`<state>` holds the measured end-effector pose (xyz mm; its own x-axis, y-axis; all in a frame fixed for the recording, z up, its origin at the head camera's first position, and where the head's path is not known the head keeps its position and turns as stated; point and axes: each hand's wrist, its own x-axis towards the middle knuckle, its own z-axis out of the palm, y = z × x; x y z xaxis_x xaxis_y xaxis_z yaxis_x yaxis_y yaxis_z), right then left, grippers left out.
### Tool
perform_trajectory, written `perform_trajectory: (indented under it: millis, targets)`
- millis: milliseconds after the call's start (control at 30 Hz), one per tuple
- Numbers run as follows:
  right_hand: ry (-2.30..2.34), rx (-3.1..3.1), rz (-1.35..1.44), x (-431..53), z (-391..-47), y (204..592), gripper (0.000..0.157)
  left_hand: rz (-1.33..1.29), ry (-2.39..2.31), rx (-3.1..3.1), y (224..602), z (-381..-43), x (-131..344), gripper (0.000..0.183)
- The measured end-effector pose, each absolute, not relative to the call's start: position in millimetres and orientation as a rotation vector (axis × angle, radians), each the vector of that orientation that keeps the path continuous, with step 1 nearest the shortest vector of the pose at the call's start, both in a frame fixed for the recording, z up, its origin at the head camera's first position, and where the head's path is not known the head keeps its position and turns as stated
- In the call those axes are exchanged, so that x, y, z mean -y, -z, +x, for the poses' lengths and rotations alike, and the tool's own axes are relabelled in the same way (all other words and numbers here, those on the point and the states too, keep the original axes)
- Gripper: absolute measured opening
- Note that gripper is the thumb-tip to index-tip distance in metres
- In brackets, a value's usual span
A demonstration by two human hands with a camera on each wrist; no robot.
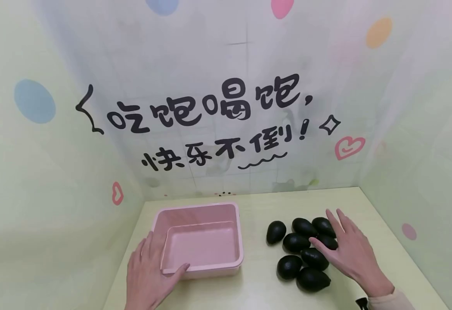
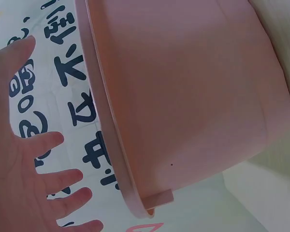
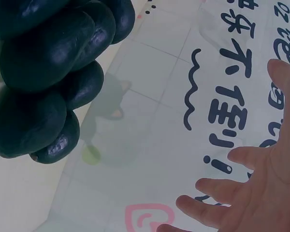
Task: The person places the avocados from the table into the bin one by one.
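Note:
Several dark avocados (image 1: pixel 314 279) lie grouped on the right side of the table, their skins almost black. My right hand (image 1: pixel 351 249) hovers at the right of the group with fingers spread, partly covering a few; nothing is in its grasp. The right wrist view shows the same avocados (image 3: pixel 43 48) apart from the hand (image 3: pixel 256 179). A pink rectangular plastic tub (image 1: pixel 202 245) stands on the left, its inside bare. By its front left corner is my left hand (image 1: pixel 148 271), fingers extended; in the left wrist view that hand (image 2: pixel 24 154) appears beside the tub's rim (image 2: pixel 106 121), apart from it.
The pale wooden table (image 1: pixel 257 267) extends between tub and avocados. Behind it hangs a white backdrop (image 1: pixel 226 56) with dark Chinese lettering and coloured shapes. Similar pale walls (image 1: pixel 55 172) close in the left and right sides.

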<state>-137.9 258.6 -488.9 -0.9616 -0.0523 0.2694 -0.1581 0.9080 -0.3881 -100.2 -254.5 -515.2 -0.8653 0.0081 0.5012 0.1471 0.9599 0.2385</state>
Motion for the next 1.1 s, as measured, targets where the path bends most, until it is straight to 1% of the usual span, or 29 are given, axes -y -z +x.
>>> perform_trajectory:
  millis: [233,567,833,1100]
  targets:
    - [-0.734,2.868,0.111,-258,-130,495,0.095,-0.136,0.417,2.551,523,-99,253,0.102]
    - [-0.814,2.831,0.071,-255,-126,506,0.092,-0.05,0.458,2.566,532,-92,253,0.095]
    - [-0.844,2.774,0.049,-251,-121,521,0.088,0.016,0.464,2.58,537,-90,254,0.095]
    - [-0.874,2.801,-0.006,-248,-113,536,0.089,0.072,0.455,2.593,547,-88,255,0.093]
